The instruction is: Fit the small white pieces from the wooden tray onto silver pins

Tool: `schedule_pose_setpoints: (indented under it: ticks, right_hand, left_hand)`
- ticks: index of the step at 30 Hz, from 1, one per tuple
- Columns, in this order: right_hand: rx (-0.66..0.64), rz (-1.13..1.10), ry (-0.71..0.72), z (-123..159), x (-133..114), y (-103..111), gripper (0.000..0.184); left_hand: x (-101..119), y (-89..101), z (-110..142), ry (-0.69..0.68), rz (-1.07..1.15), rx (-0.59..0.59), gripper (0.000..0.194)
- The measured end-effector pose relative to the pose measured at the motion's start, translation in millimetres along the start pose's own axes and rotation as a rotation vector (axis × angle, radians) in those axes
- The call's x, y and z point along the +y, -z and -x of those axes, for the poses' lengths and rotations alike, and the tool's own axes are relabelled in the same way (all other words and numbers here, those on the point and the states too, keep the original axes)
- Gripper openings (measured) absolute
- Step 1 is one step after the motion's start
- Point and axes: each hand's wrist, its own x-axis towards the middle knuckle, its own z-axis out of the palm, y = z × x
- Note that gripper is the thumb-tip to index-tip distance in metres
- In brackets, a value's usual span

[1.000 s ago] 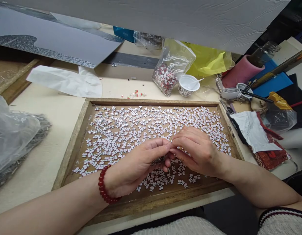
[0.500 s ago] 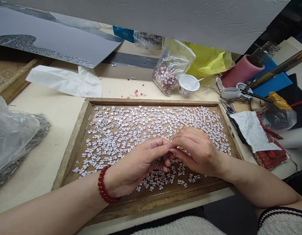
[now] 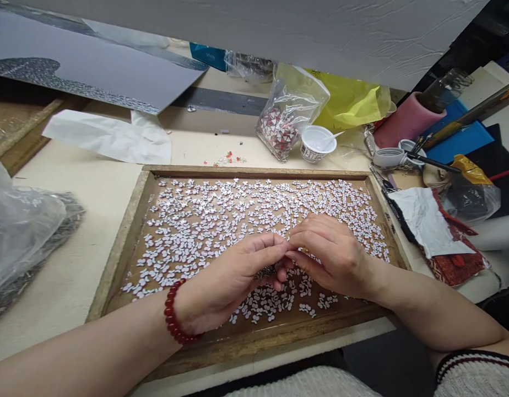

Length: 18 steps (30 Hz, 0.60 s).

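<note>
My left hand [image 3: 238, 270], with a red bead bracelet [image 3: 174, 314] at the wrist, is curled around a small bunch of thin metal pieces [image 3: 266, 272] that look like pins. Its thumb and forefinger meet the fingertips of my right hand [image 3: 332, 253], which is pinched closed. Whatever lies between those fingertips is too small and hidden to make out. Both hands hover over a shallow wooden-framed tray [image 3: 254, 172]. Spread across the tray are many small white cherry-shaped pieces [image 3: 184, 237], some with green tips.
Behind the tray stand a clear bag of red-and-white pieces [image 3: 277, 132] and a white cup [image 3: 318, 146]. Small red bits [image 3: 229, 157] lie nearby. At left rests a plastic bag of thin metal pieces [image 3: 68, 220]; at right are tweezers [image 3: 378, 179] and a red pouch [image 3: 456, 264].
</note>
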Motion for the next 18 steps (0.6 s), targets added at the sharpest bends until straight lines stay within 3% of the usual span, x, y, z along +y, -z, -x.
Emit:
schedule_pose_setpoints:
  ticks: [18]
  right_hand:
    - [-0.005, 0.001, 0.008, 0.8, 0.9, -0.6, 0.008]
  left_hand:
    - [-0.8, 0.3, -0.4, 0.008, -0.006, 0.003, 0.022]
